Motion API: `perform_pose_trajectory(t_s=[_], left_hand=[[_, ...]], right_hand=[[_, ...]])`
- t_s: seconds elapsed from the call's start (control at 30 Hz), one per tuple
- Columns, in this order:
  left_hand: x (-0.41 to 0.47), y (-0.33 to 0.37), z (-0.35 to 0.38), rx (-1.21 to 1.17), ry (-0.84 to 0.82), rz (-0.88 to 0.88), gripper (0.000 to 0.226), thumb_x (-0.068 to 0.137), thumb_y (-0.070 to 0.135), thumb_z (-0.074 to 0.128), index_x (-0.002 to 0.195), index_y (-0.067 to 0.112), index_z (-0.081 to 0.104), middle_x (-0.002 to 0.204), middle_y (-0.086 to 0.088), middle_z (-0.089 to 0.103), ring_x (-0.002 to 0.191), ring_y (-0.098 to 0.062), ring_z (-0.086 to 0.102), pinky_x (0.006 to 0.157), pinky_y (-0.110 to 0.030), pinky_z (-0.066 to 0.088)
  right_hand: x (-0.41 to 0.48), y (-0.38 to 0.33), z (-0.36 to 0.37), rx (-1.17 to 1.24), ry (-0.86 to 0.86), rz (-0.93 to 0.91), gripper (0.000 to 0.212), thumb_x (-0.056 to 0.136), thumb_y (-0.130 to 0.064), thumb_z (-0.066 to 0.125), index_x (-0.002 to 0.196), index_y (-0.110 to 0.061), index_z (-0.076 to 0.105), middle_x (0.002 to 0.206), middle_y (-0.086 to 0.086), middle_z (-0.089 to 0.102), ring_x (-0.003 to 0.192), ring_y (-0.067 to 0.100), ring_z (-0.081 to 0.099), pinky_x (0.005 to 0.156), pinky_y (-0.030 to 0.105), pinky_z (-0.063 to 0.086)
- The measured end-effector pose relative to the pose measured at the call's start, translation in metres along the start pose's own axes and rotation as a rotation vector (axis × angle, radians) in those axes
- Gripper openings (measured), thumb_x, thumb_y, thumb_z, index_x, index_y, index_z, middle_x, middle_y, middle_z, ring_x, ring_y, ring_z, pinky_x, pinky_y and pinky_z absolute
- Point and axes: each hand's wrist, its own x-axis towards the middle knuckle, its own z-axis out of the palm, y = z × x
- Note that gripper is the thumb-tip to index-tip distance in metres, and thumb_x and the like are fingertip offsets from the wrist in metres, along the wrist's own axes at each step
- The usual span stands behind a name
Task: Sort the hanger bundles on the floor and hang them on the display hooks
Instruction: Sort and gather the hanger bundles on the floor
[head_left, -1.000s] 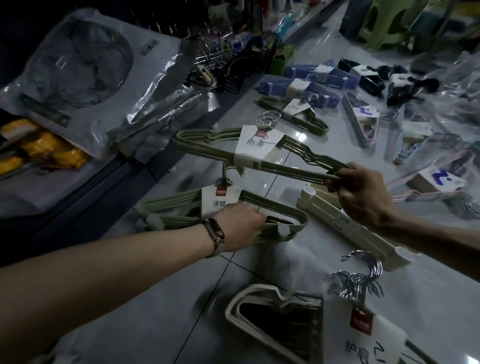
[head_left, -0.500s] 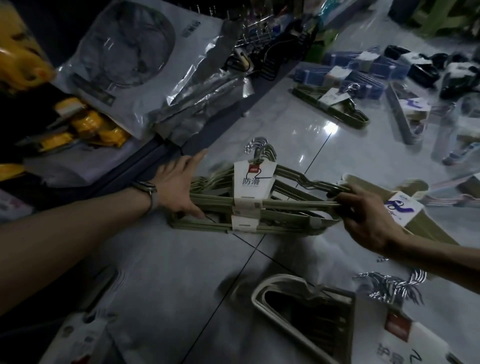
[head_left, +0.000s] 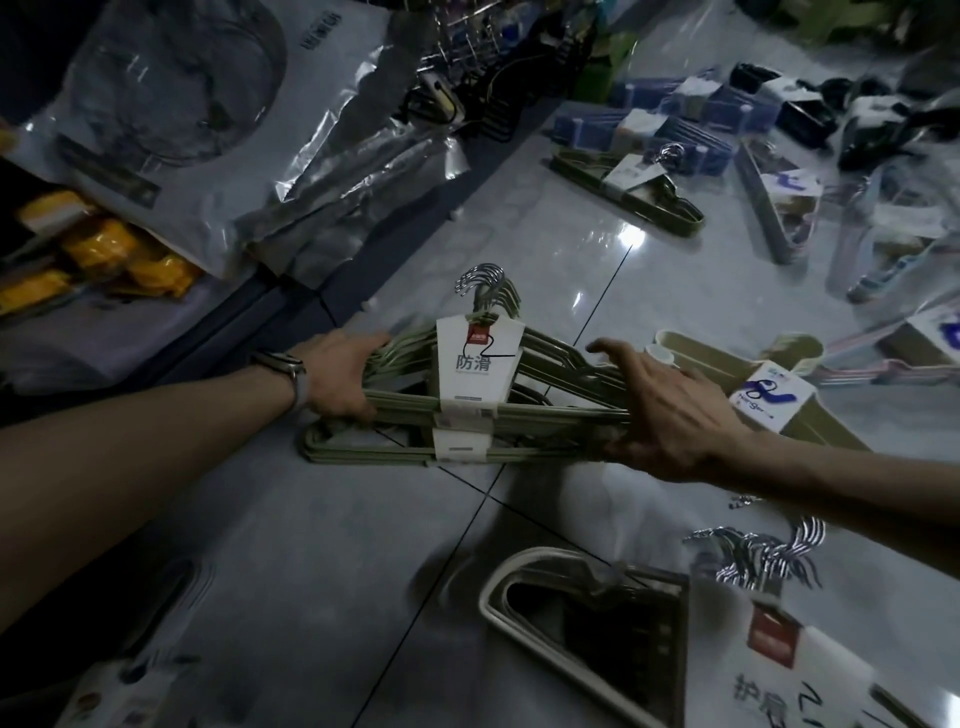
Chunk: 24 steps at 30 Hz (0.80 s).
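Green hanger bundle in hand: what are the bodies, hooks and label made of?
Green hanger bundle: thin matte bars, probably coated wire, maybe plastic. Hooks: bare metal, bright chrome-like glints. Label: white printed card, folded round the bars.

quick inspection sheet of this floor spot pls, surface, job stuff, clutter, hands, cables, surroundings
surface: glossy grey tiled floor, dark grout lines, a light reflection.
job's things: upper olive-green hanger bundle with white paper label lies on a second olive-green hanger bundle; third olive-green bundle farther off; beige plastic hanger bundle at right; cream hanger bundle nearest; blue hanger bundles far back.
clutter: clear plastic packaging bags, yellow packs at left.
grippers: left hand grips the upper bundle's left end; right hand holds its right end.
cables: nothing seen.
surroundings: dim light; dark shelf base at left.
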Motion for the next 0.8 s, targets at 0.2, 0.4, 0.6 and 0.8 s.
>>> perform_pose_trajectory(t_s=[0.2,0.4,0.6,0.8], left_hand=[[-0.004,-0.005,-0.012,0.012,-0.015,-0.009,0.050,0.048,0.045,0.084,0.089,0.039,0.056,0.080,0.008,0.066,0.072,-0.017,0.066,0.065,-0.034,0.060],[-0.030,-0.014,-0.006,-0.022,0.015,-0.010,0.041,0.046,0.050,0.079,0.077,0.042,0.053,0.076,0.009,0.068,0.069,-0.015,0.064,0.065,-0.031,0.056],[-0.051,-0.008,0.025,-0.087,-0.001,-0.033,0.048,0.061,0.039,0.085,0.095,0.038,0.051,0.091,0.008,0.065,0.080,-0.018,0.062,0.066,-0.030,0.051],[-0.047,-0.006,0.029,-0.034,-0.045,-0.073,0.059,0.066,0.039,0.084,0.102,0.037,0.038,0.108,0.001,0.061,0.096,-0.026,0.064,0.067,-0.032,0.048]], right_hand=[[0.032,-0.019,-0.008,-0.092,-0.145,0.194,0.072,0.072,-0.056,0.075,0.132,-0.027,0.049,0.113,0.004,0.063,0.096,0.031,0.061,0.069,0.037,0.045],[0.039,-0.028,-0.019,-0.147,-0.094,0.140,0.059,0.073,-0.050,0.080,0.124,-0.028,0.059,0.090,0.000,0.064,0.078,0.027,0.063,0.058,0.033,0.038],[0.041,-0.036,-0.002,-0.251,-0.124,0.068,0.080,0.062,-0.056,0.088,0.127,-0.028,0.052,0.104,0.000,0.065,0.087,0.027,0.061,0.069,0.038,0.044],[0.036,-0.041,-0.003,-0.175,-0.176,0.070,0.077,0.068,-0.050,0.086,0.130,-0.027,0.047,0.110,-0.001,0.060,0.084,0.023,0.054,0.061,0.033,0.038]])
